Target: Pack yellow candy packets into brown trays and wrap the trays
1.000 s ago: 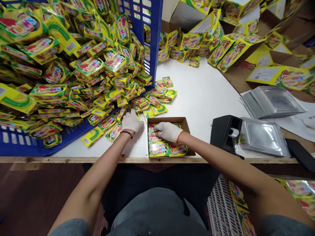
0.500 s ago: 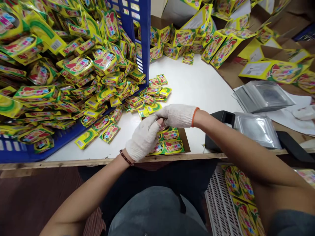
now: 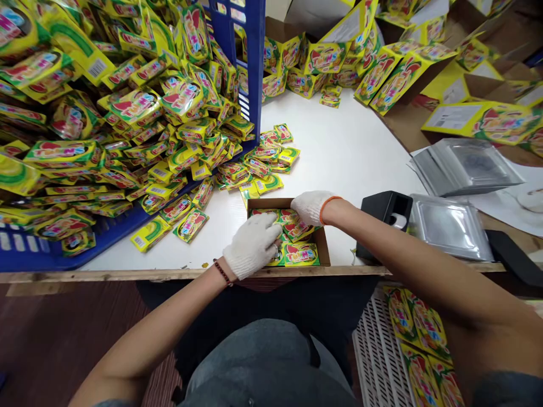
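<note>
A shallow brown cardboard box [image 3: 323, 249] lies at the table's front edge, holding small yellow-and-green printed packs [image 3: 301, 254] laid flat in rows. Over its left part rests my left hand [image 3: 253, 244] in a white knit glove, fingers stretched out and a little apart on top of the packs. My right hand [image 3: 311, 207], gloved with an orange cuff, reaches over the far right rim. Its fingers bend down onto the upper edge of a slightly tilted pack [image 3: 294, 227]; the fingertips are partly hidden.
A blue plastic basket [image 3: 257, 68] heaped with packs fills the left, and loose packs [image 3: 190, 225] lie beside it. Printed cartons [image 3: 382, 79] stand behind. At right are a black tape dispenser [image 3: 377, 217] and clear plastic covers [image 3: 449, 226]. A white crate [image 3: 373, 339] sits below.
My hands were together above the box and have moved apart. The left has flattened onto the packs, the right has lowered to the far right part, and more of the box shows.
</note>
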Tool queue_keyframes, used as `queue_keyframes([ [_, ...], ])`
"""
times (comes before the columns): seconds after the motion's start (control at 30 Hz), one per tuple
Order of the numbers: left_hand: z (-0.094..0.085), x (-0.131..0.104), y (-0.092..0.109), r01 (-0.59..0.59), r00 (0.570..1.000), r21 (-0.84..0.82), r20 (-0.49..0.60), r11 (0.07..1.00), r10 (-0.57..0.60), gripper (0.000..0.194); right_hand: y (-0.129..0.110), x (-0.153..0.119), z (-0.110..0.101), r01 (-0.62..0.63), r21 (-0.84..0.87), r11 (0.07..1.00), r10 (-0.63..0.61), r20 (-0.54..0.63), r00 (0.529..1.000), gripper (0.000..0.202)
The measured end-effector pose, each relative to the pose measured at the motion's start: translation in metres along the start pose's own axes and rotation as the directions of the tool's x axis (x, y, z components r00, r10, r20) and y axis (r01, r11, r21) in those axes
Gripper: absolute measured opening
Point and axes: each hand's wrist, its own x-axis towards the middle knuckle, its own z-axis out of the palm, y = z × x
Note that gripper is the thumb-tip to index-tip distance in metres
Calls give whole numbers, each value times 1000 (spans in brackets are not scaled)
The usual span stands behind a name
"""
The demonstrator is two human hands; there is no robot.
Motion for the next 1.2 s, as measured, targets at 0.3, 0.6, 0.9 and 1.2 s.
queue_keyframes([
  [0.3,-8,-76,-100,730,683,146,-192,667,-705,33,-5,-20,-1,-85,-67,994,92,97,991,40],
  [0.6,4,-91,-106,736,654,-28,-226,676,-722,44,-26,-6,40,-61,-72,995,64,34,997,33],
  [0.9,-12,-65,-59,274,836,-135,-457,952,-305,55,-18,13,37,129,28,991,-124,-139,982,36],
  [1.2,-15,-26,-29,80,871,0,-486,997,-70,64,-5,-2,36,481,586,652,-196,-482,854,26],
])
